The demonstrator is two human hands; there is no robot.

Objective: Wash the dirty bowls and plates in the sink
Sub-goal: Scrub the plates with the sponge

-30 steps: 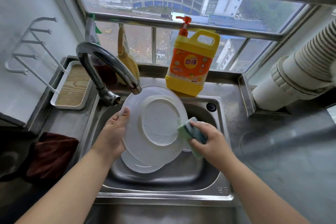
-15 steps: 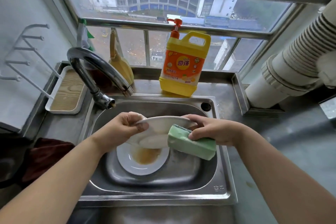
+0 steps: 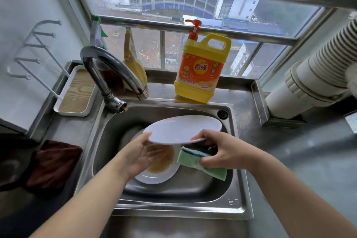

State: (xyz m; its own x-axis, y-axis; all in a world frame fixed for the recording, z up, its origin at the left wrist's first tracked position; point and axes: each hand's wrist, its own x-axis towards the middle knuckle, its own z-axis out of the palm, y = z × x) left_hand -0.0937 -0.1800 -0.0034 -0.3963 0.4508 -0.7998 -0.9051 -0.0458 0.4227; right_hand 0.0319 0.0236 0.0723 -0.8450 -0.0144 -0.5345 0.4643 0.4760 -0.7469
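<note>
While a white plate (image 3: 183, 129) is held nearly level above the steel sink (image 3: 173, 206), both of the person's hands are at its near rim. The left hand (image 3: 141, 156) lies palm-up under the plate's left edge, fingers straight and spread, supporting the plate from beneath without curling round it. The right hand (image 3: 222, 150) pinches the plate's right rim, thumb on top, and its lower fingers are curled round a green sponge (image 3: 201, 162) with a dark blue scouring face. The sponge hangs below the plate, its far end jutting out toward the sink's right wall.

A second plate (image 3: 160, 172) rests on the sink floor, directly beneath the held one and partly hidden by the left hand. It carries a brownish-orange smear across its centre. The upper face of the held plate shows no visible soil.

A curved chrome tap (image 3: 108, 69) rises from the sink's back left corner, its spout ending over the basin's rear edge; no water is seen running. A yellow-and-orange detergent bottle (image 3: 201, 71) with a red pump stands upright on the ledge behind the sink, against the window (image 3: 193, 2). A white tray (image 3: 75, 92) with a wood-grain bottom sits on the counter left of the tap. A dark red cloth (image 3: 54, 166) lies on the counter at the sink's left. A white ribbed pipe (image 3: 313, 81) runs in from the right.
</note>
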